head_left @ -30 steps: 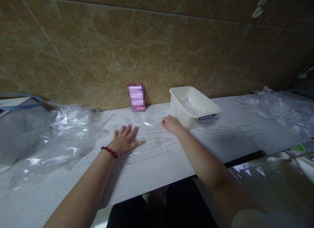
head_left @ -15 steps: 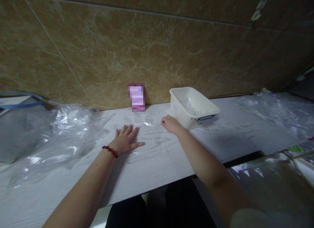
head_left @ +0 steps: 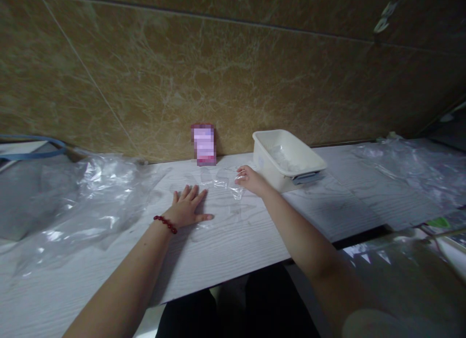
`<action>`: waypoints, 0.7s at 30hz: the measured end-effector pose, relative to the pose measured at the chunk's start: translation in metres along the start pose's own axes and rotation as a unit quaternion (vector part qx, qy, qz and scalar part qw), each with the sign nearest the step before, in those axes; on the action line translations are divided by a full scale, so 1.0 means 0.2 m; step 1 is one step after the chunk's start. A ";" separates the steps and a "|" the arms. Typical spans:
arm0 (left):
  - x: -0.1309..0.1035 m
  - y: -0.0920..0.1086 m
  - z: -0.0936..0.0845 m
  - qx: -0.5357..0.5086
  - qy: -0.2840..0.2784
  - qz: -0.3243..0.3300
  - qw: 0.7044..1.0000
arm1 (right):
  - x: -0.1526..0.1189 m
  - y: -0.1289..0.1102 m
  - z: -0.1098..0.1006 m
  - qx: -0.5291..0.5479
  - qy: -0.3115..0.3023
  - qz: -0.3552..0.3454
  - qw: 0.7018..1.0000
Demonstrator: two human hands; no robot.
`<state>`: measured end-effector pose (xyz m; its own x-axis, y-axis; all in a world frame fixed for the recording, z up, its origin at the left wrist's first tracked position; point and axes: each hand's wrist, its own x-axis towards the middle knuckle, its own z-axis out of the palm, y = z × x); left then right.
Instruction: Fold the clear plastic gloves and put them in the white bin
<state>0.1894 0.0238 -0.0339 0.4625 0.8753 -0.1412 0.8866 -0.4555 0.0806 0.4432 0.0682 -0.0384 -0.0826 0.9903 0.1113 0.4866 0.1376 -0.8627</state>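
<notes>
My left hand lies flat on the pale wood-grain table, fingers spread, a red bead bracelet at its wrist. To its right, my right hand has thumb and fingers closed on a clear plastic bag, whose thin edges are hard to make out. More see-through plastic lies on the table between the hands. Just beyond my right hand stands a cream plastic bin with clear plastic pieces inside.
A phone with a blurred-out screen leans against the brown tiled wall. Crumpled plastic sheeting covers the left side beside a grey box. More clear plastic lies at the right. The table's front edge runs close to me.
My right hand has lifted slightly and turned, and the clear plastic bag now shows gathered up at its fingers. My left hand stays pressed on the table.
</notes>
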 end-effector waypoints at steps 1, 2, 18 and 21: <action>0.00 0.00 0.00 -0.001 0.001 0.001 1.000 | 0.00 0.00 0.00 0.027 0.000 0.003 1.000; 0.00 0.00 0.00 -0.003 0.000 0.001 1.000 | 0.00 0.00 0.01 0.047 0.002 0.004 0.999; 0.03 0.09 -0.09 -0.061 0.206 0.035 0.976 | -0.02 -0.05 0.01 0.103 -0.002 -0.031 0.994; 0.09 0.18 -0.11 -0.151 0.222 0.050 0.962 | -0.03 -0.07 0.00 0.085 -0.013 -0.052 0.995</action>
<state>0.2284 0.0264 -0.0118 0.4380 0.8429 0.3125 0.7638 -0.5322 0.3651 0.4361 0.0604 -0.0276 -0.1475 0.9700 0.1931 0.3196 0.2315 -0.9189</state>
